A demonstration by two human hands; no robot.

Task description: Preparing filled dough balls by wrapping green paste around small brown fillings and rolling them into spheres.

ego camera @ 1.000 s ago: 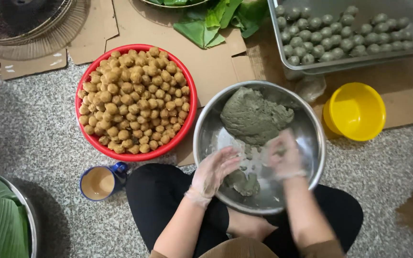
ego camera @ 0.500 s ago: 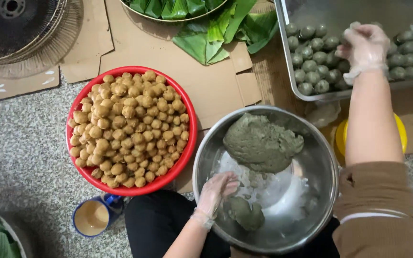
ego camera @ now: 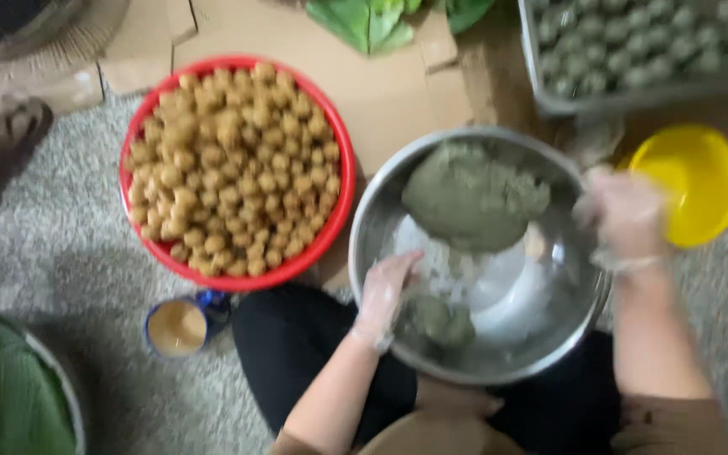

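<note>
Back from the grey tray of dough balls (ego camera: 634, 50) at upper right, the gloved right hand (ego camera: 625, 215) now hovers over the steel bowl's (ego camera: 381, 211) right rim, too blurred to tell its grip. At lower centre, left hand (ego camera: 385, 291) fingers rest loosely beside a small green dough lump (ego camera: 440, 320), steadying it; the large dough mass (ego camera: 473, 194) sits above, near the red basin of filling balls (ego camera: 238, 168).
</note>
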